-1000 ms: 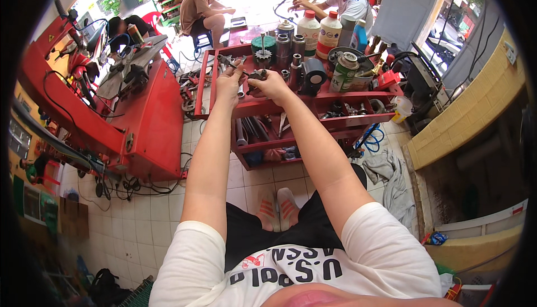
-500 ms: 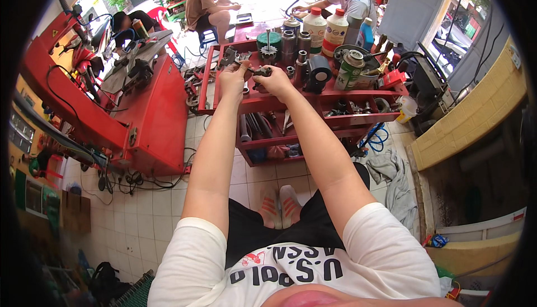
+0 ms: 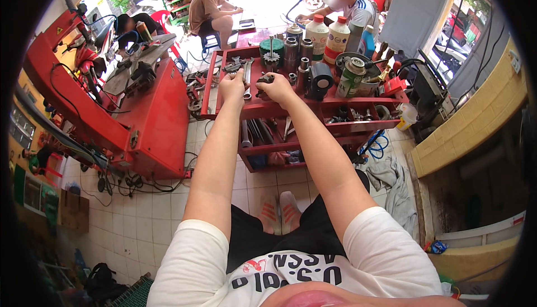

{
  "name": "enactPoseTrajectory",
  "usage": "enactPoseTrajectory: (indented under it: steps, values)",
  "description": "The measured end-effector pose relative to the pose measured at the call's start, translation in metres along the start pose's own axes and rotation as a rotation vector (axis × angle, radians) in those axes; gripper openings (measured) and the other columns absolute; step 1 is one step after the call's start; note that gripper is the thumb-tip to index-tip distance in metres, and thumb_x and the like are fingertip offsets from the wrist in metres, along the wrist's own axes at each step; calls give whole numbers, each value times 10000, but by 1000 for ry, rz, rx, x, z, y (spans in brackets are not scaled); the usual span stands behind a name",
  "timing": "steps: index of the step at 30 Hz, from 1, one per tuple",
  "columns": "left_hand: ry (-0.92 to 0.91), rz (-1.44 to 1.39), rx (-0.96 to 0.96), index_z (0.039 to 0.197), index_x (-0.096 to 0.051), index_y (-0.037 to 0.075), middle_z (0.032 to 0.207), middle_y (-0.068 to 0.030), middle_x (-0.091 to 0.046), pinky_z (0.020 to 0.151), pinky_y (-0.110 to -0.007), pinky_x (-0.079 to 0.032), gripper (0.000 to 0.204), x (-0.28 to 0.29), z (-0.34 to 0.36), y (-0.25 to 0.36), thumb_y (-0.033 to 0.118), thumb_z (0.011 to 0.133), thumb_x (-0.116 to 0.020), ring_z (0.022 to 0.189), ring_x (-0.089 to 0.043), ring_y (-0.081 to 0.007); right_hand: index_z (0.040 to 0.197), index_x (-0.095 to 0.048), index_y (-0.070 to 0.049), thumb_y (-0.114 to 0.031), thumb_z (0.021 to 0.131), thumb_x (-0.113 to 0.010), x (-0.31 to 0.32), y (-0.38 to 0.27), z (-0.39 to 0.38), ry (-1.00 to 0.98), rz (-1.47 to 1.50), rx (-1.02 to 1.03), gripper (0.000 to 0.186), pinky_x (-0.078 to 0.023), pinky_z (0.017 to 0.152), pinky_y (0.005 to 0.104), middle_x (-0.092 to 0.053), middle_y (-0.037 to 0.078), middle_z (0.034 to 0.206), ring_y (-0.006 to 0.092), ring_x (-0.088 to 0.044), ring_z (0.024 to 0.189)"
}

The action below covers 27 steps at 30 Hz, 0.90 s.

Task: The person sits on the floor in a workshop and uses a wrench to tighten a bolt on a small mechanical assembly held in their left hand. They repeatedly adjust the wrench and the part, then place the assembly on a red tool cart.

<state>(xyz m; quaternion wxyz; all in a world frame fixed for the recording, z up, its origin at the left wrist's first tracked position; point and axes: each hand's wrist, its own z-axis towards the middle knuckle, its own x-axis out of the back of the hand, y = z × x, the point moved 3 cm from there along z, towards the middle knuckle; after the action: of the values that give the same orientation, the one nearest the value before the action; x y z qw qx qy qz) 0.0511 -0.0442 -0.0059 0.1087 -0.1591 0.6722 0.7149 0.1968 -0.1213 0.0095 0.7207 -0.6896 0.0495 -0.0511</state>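
Observation:
Both arms stretch out over the top tray of a red tool cart (image 3: 262, 107). My left hand (image 3: 231, 87) is closed over the tray's left part, fingers pressed together; what it holds, if anything, is hidden. Just beyond it lie grey metal parts (image 3: 234, 66). A metal wrench (image 3: 247, 90) lies between the two hands. To the right, my right hand (image 3: 278, 90) is closed round a small dark metal part (image 3: 264, 81), mostly covered by the fingers. Upright sockets (image 3: 291, 52) and a metal gear on a shaft (image 3: 271, 59) stand past the hands.
Bottles (image 3: 337, 39), a green-white can (image 3: 352, 76) and a black round-ended device (image 3: 320, 81) crowd the cart's right side. A red machine (image 3: 154, 116) stands at left. Cables (image 3: 137, 181) run over the tiled floor; a grey cloth (image 3: 394, 181) lies at right. Several people are beyond.
My left hand has drawn slightly back and apart from the right, uncovering the wrench between them. The right hand keeps hold of the dark metal part. The view has shifted a little.

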Motion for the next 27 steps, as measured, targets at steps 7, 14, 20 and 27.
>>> enactPoseTrajectory:
  steps: [7,14,20,27]
  values:
    - [-18,128,179,832,-550,41,703,-42,-591,457,-281,-486,228,1,4,-9,176,887,-725,517,-555,-139,1047,-634,14,-99,840,-737,5,3,3,44,23,20,257,-589,548,324,-687,92,854,184,-702,685]
    - [21,266,215,900,-614,-14,735,-83,-634,454,-301,-427,269,5,13,-21,228,886,-731,525,-555,-152,998,-614,-2,-106,873,-715,5,-4,-2,46,21,-29,192,-591,553,317,-669,75,863,191,-708,705]
    - [39,263,270,868,-624,-25,719,-95,-635,454,-309,-439,285,15,28,-31,239,892,-726,520,-573,-175,995,-611,-3,-104,872,-712,1,-5,-2,31,23,-25,189,-590,550,317,-666,74,862,197,-711,707]
    - [85,196,332,782,-602,-8,707,-100,-627,442,-295,-471,277,1,9,-24,217,927,-673,515,-591,-191,984,-613,-7,-96,870,-709,8,-2,-1,68,53,-35,174,-586,544,314,-668,75,858,196,-707,692]
